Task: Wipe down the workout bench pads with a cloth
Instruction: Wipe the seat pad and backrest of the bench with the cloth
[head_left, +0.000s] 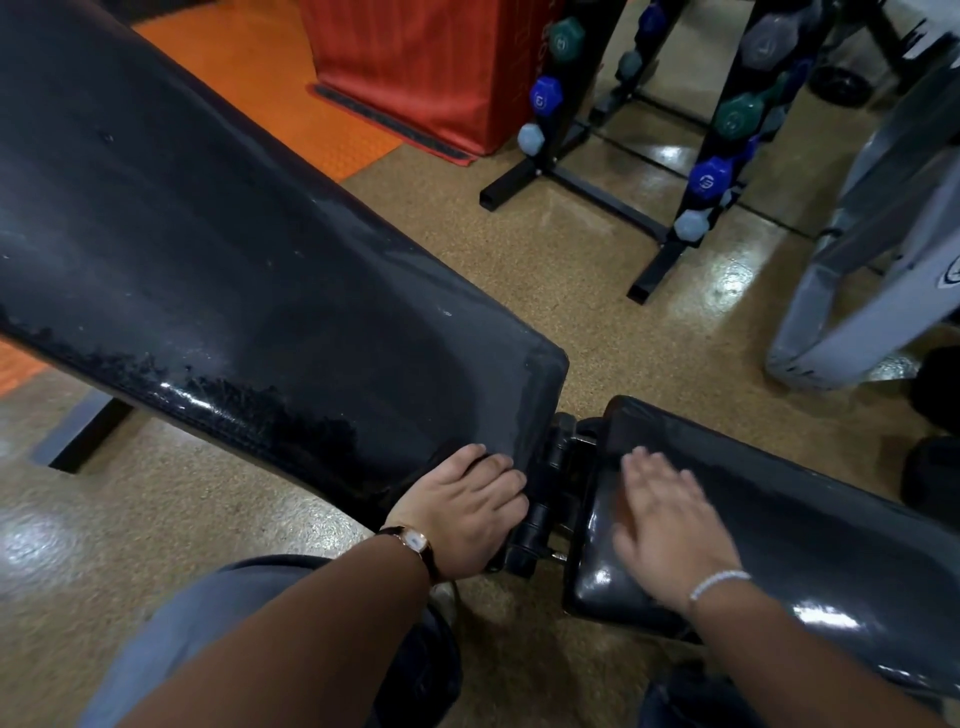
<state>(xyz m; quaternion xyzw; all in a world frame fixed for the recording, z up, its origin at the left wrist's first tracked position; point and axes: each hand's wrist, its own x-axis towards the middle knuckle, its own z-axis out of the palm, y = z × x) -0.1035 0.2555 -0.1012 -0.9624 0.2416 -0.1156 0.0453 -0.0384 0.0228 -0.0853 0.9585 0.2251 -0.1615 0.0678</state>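
The long black back pad (234, 270) of the workout bench slopes from the upper left down to the middle. The shorter black seat pad (805, 519) lies to its right, joined by a black hinge (558, 499). My left hand (462, 512), with a watch on the wrist, curls its fingers over the lower end of the back pad near the hinge. Spread flat on the near end of the seat pad, my right hand (665, 530) is blurred. No cloth shows in either hand.
A black rack (571, 176) of blue, green and grey dumbbells stands behind the bench. A red padded box (415, 67) sits on an orange mat (260, 67) at the back. A grey machine frame (872, 260) and dark weights (935, 467) are at the right.
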